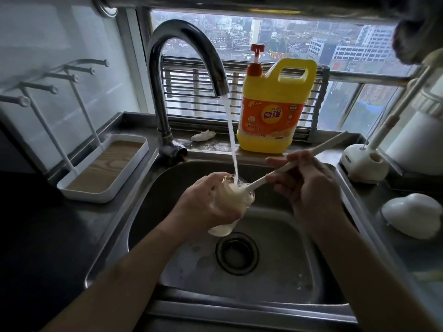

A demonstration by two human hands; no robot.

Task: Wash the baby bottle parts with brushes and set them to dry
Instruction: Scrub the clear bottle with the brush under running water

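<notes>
My left hand grips a clear baby bottle over the steel sink, its mouth tilted up under the running stream from the tap. My right hand holds the long white handle of a bottle brush, whose head is inside the bottle, blurred and foamy. The bottle's lower end shows pale below my left fingers.
A white drying rack with pegs stands on the left counter. A yellow detergent jug sits on the sill behind the sink. On the right are a white brush holder and a white rounded object. The drain lies below the bottle.
</notes>
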